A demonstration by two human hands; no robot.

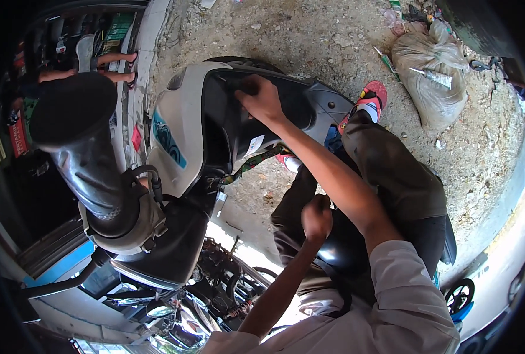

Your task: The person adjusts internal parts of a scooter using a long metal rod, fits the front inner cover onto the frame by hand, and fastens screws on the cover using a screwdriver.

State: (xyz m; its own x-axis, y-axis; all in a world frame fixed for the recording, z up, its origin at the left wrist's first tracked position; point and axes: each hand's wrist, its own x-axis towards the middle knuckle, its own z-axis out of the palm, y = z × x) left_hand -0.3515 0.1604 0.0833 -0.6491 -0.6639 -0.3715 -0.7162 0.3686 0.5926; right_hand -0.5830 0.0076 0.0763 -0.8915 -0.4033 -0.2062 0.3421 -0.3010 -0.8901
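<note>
I sit astride a white and black scooter (187,112). My right hand (262,101) reaches to the black inner panel (295,97) behind its front shield. Its fingers are curled and closed at a dark spot on the panel; what they grip, if anything, is hidden. My left hand (317,219) is held as a fist low over the seat (340,251), between my thighs, and I cannot make out anything in it. A patterned green strap (253,163) hangs from the scooter's body below my right hand. Near it, a white label (255,145) sticks to the panel.
A black rubber handlebar grip (91,171) and a brake lever (68,286) loom at the left. Several parked motorcycles (215,283) stand behind. A tied sack (430,76) lies on gravelly ground at the far right. A person's bare legs (118,68) show by a shopfront.
</note>
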